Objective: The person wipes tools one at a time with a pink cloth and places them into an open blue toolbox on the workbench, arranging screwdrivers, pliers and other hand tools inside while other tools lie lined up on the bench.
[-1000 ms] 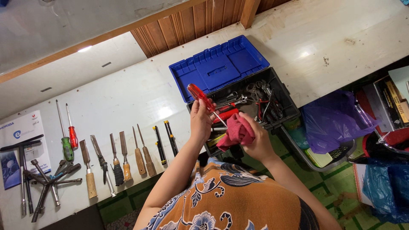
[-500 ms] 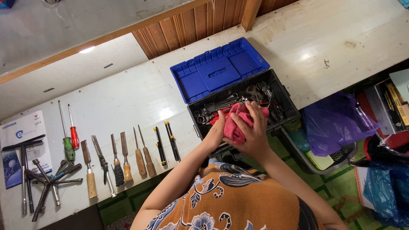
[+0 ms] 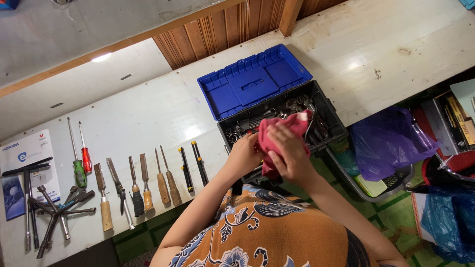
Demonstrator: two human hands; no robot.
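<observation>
Fingers: right hand wrapped around red rag, pressing it flat; left hand closed under the rag on something hidden | Where: over open toolbox, catching drips | Around: chisels, screwdrivers in a row on white bench, sorted by kind

Bright, even light falls from above onto my bench, leaving soft glare patches left of the toolbox and another to its right. Shadows stay faint and short under the tools left of the toolbox. My hands in front of the toolbox are slightly motion-blurred; everything else looks sharp.
</observation>
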